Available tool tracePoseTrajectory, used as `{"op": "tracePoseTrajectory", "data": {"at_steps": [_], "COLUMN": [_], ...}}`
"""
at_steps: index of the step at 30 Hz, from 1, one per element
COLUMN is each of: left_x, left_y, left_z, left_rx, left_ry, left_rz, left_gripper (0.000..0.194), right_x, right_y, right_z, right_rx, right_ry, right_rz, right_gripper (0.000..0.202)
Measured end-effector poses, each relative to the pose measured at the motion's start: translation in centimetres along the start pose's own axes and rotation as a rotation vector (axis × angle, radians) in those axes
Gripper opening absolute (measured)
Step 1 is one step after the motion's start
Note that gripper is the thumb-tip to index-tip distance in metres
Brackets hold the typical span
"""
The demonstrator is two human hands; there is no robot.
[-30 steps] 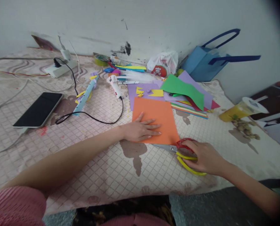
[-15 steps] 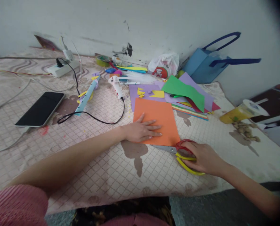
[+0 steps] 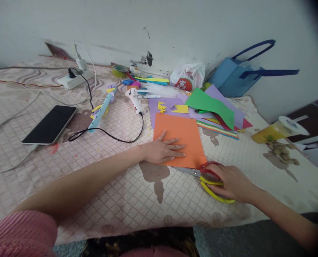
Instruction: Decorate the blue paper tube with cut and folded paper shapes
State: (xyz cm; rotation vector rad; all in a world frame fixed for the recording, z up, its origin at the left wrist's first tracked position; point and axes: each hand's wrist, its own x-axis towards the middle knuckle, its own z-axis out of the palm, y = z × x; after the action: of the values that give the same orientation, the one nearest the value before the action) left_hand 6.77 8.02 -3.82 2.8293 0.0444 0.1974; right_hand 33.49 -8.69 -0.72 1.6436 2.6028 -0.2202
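Note:
An orange sheet lies on the patterned tablecloth in front of me. My left hand rests flat on its lower left part, fingers spread. My right hand is wrapped round the handles of the scissors, one red and one yellow. The blades point left along the sheet's near edge and are partly hidden beneath it. Behind the sheet are a purple sheet with yellow cut pieces on it, and a green sheet.
A white glue gun with a black cord and a decorated light-blue strip lie left of the sheet. Further left are a phone and a power strip. At right are a drink cup, ginger-like roots and a blue bag.
The whole view has shifted slightly, so everything appears a little further right and lower. Both hands, the orange sheet and the scissors otherwise keep nearly the same places relative to each other.

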Motion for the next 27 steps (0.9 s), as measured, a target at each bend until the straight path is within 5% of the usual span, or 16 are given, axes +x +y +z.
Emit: {"op": "tracePoseTrajectory", "data": {"at_steps": [27], "left_x": [0.1], "left_y": [0.0], "left_z": [0.0], "left_rx": [0.005], "left_ry": [-0.009], "left_rz": [-0.011], "left_gripper": [0.045], "right_x": [1.2], "right_y": [-0.9], "right_z": [-0.2], "right_rx": [-0.035], "right_ry": [0.005], "right_rz": [0.01], "right_gripper": [0.031]}}
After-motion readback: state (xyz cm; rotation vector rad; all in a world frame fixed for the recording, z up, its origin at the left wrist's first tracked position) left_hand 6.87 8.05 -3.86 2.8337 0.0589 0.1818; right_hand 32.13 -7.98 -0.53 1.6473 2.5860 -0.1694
